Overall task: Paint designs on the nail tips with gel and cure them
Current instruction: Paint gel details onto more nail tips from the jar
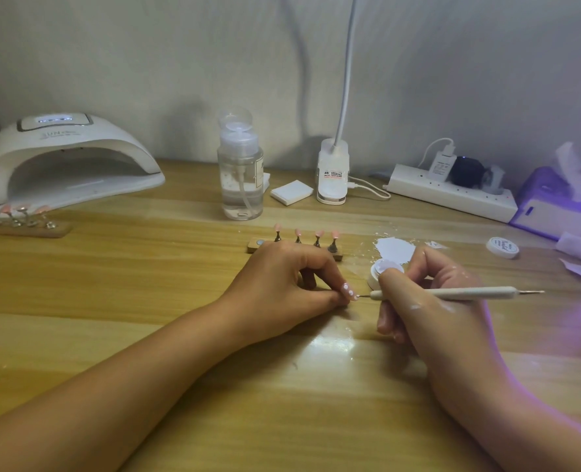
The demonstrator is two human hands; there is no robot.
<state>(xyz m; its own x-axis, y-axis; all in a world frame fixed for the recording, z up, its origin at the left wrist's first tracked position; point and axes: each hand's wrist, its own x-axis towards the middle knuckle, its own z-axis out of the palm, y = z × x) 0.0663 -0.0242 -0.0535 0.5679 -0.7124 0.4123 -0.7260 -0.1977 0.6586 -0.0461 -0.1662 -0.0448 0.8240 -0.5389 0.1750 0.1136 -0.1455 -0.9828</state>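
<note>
The left hand [282, 284] and right hand [435, 301] are both bare, and the forearms behind them run uncovered to the lower edge of the view. On the right hand, white smears [415, 306] sit on the back just behind the fingers [389, 321], with small glossy wet specks near the knuckles. A violet glow tints the outer edge of the right forearm.

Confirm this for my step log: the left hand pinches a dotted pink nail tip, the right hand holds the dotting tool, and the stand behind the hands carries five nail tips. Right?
Not five: the head view shows four nail tips on that stand. The left hand does pinch the dotted nail tip, and the right hand holds the dotting tool.
</note>
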